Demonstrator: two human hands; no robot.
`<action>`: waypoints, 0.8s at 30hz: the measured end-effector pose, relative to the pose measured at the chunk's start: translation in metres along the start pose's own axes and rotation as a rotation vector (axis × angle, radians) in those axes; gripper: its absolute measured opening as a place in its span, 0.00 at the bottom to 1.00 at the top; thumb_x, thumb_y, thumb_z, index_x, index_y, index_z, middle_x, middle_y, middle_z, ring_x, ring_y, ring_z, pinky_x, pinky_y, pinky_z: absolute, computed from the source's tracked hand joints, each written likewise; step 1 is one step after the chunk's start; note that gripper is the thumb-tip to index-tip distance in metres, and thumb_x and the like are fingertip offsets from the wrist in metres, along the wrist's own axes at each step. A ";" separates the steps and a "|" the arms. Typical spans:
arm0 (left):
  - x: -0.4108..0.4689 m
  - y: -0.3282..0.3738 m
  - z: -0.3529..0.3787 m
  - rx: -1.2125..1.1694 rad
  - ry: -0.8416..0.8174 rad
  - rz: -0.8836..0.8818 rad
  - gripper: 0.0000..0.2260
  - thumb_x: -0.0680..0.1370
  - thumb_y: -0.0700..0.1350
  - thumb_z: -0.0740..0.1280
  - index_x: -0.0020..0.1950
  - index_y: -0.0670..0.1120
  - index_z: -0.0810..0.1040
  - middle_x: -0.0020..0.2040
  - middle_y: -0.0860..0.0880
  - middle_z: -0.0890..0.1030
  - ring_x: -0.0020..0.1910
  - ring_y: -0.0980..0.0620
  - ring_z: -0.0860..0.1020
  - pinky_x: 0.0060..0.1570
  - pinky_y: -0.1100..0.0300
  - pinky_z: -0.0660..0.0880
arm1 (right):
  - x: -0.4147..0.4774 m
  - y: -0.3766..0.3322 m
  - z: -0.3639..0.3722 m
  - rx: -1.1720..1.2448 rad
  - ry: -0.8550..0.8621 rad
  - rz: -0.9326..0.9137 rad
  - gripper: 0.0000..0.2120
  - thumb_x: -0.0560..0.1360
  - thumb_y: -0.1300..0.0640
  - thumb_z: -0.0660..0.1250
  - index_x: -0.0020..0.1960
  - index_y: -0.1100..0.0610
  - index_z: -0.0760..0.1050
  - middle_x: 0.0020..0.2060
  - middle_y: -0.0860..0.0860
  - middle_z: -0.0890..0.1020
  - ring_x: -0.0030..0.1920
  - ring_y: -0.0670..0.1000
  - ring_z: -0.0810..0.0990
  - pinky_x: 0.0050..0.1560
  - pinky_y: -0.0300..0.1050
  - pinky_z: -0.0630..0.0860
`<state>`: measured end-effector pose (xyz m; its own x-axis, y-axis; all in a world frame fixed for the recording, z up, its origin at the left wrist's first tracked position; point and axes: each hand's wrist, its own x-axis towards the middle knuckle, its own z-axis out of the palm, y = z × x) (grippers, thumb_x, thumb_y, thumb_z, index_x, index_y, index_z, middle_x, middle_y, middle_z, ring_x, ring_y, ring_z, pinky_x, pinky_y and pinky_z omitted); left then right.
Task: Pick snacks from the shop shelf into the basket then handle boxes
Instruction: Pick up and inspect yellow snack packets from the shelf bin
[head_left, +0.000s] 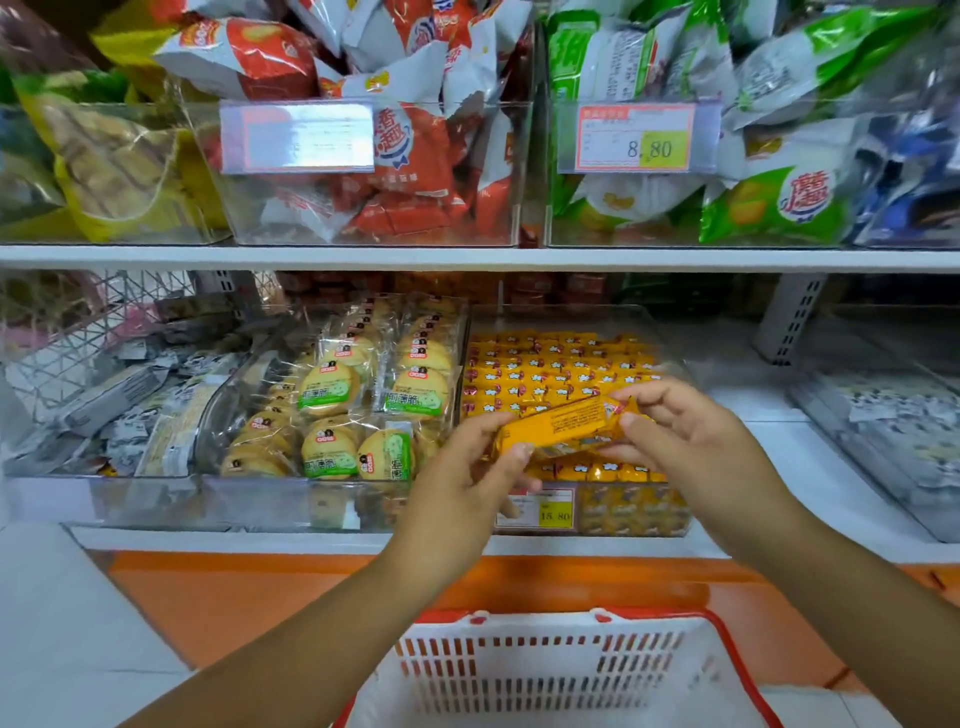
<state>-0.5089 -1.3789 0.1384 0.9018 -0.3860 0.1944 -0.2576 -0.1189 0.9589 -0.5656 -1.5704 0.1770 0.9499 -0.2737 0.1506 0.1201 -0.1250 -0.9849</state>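
An orange-yellow snack pack (563, 423) is held between both hands, just above the front of a clear bin of matching yellow packets (550, 371) on the lower shelf. My left hand (467, 475) pinches its left end. My right hand (685, 431) grips its right end with fingertips. Below, at the bottom of the view, stands a white basket with a red rim (727, 642); its visible inside holds nothing.
Left of the yellow bin sits a clear bin of round biscuit packs (358, 405), then grey-white packets (130, 410). The upper shelf carries bins of red (395, 171) and green (769, 202) snack bags. An orange base panel (249, 597) runs under the white shelf edge.
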 end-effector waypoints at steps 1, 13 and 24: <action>-0.001 0.002 0.000 -0.054 0.016 -0.024 0.14 0.81 0.43 0.65 0.67 0.49 0.72 0.52 0.49 0.83 0.43 0.55 0.84 0.35 0.63 0.78 | -0.002 0.000 0.000 0.023 -0.005 0.024 0.08 0.80 0.65 0.63 0.52 0.55 0.78 0.48 0.52 0.86 0.49 0.50 0.86 0.49 0.40 0.82; -0.001 0.001 -0.018 -0.449 -0.032 -0.234 0.13 0.77 0.34 0.68 0.60 0.44 0.79 0.53 0.42 0.85 0.49 0.45 0.85 0.45 0.60 0.82 | -0.005 0.011 -0.006 0.216 -0.162 0.200 0.08 0.77 0.65 0.65 0.56 0.64 0.75 0.50 0.60 0.85 0.50 0.60 0.86 0.52 0.49 0.83; 0.005 -0.005 -0.031 -0.414 -0.167 -0.170 0.17 0.79 0.34 0.63 0.67 0.46 0.76 0.58 0.45 0.84 0.56 0.45 0.83 0.54 0.59 0.80 | 0.002 0.017 -0.008 0.263 -0.212 0.185 0.15 0.72 0.60 0.68 0.57 0.63 0.72 0.53 0.60 0.85 0.53 0.61 0.85 0.54 0.49 0.82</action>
<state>-0.4924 -1.3521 0.1413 0.8425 -0.5382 0.0241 0.0793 0.1680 0.9826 -0.5638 -1.5812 0.1613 0.9978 -0.0617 -0.0257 -0.0153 0.1647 -0.9862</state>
